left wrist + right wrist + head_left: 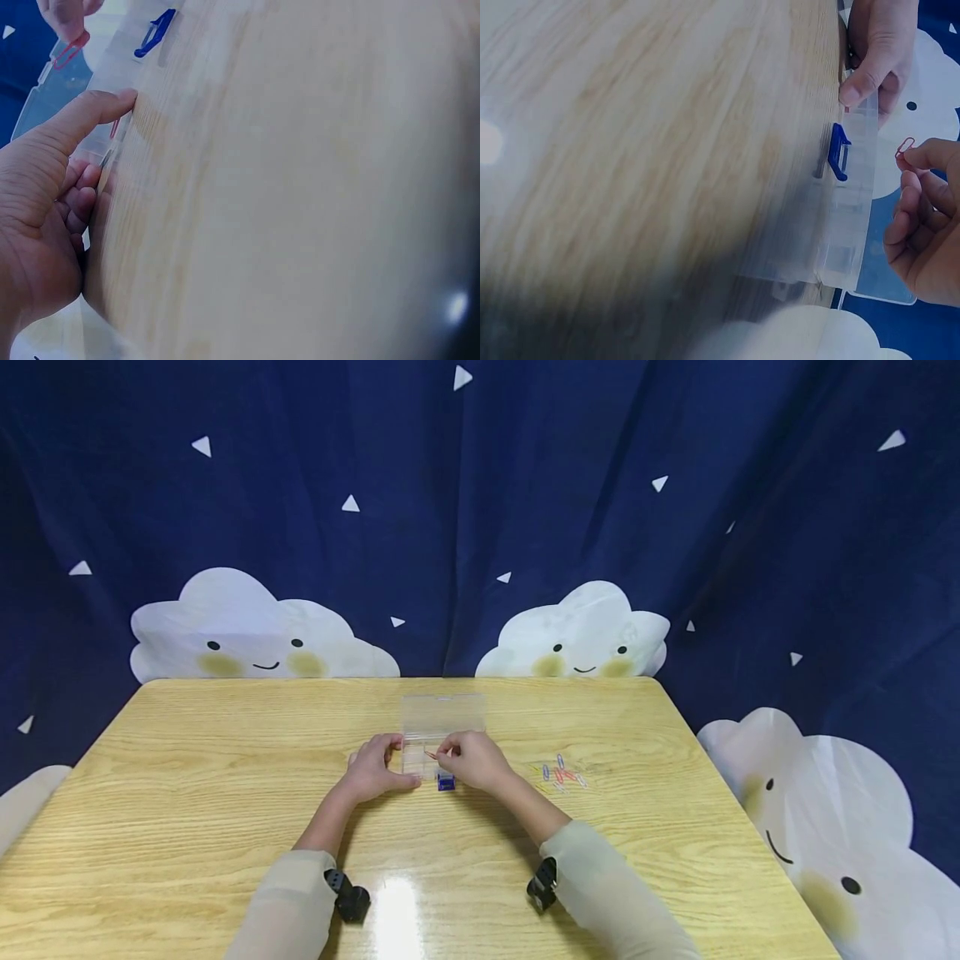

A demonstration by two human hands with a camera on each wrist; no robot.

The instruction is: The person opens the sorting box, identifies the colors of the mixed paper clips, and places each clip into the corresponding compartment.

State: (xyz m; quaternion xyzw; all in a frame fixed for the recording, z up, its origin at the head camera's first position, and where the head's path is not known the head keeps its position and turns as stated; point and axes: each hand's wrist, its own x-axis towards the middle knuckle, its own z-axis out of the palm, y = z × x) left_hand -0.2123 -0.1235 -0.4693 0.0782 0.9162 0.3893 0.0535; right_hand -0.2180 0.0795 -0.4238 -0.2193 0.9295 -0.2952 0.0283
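A clear plastic box (414, 761) stands on the table with its clear lid (442, 714) folded back. A blue latch (446, 782) hangs at its front side. My left hand (371, 770) grips the left end of the box, the thumb along the front wall and curled fingers at the side. Above the box, my right hand (476, 762) pinches a red paper clip (905, 147) between thumb and fingertips. Another red paper clip (114, 129) shows through the box wall near the left thumb. My right hand hides part of the box in the head view.
Several loose paper clips (559, 776) in red, blue, yellow and white lie on the wooden table (225, 777) to the right of the box. A dark blue curtain (420, 485) with white clouds hangs behind the table's far edge.
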